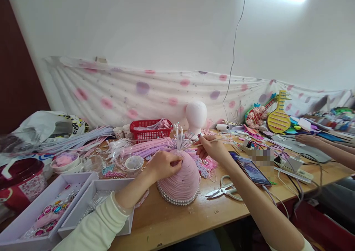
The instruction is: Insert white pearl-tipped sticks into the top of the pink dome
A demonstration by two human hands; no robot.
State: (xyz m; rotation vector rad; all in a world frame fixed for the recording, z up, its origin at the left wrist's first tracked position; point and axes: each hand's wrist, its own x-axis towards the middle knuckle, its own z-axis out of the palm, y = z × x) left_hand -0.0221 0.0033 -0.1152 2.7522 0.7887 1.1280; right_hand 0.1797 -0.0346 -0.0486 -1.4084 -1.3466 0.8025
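A pink dome-shaped cap (179, 180) wound in ridged strips, with a row of pearls round its lower rim, sits on the wooden table. White beaded stems (179, 134) stand up from its top. My left hand (166, 165) is at the upper left side of the cap, fingertips pinched together; what they hold, if anything, is too small to tell. To the right of the stems, my right hand (210, 147) holds a thin stick (217, 139) between its closed fingers. White-handled scissors (226, 190) lie to the right of the cap.
Behind the cap are a red basket (149, 134) and a white foam head (196, 116). White trays (91, 186) of gems and beads lie at the left, near paper cups (134, 164). A phone (253, 171) and cables lie right. Another person's hands (307, 140) are far right.
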